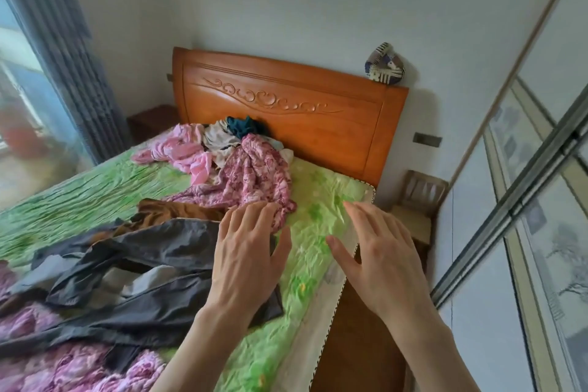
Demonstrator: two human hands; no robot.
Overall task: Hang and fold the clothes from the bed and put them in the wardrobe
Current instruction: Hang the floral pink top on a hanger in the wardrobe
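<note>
Two hands extended over bed, palms down, fingers straight and spread, holding nothing. Left hand (246, 251) lies over edge of dark grey garment (152, 280), crumpled thin fabric spreading leftward from it. Right hand (381, 258) hovers above green wrinkled bedspread (315, 200) near mattress edge. Beyond left fingertips: quilted pink floral garment (254, 178); farther, heap of pink, white, teal clothes (203, 143) against carved wooden headboard (286, 99). Right of right hand: mirrored sliding wardrobe doors (537, 188).

Two bare forearms lead to a left hand (246, 251) and a right hand (383, 259), both without sleeves, gloves, rings, watches or bracelets, with slender fingers, short unpainted nails and faint tendon lines across their backs.
</note>
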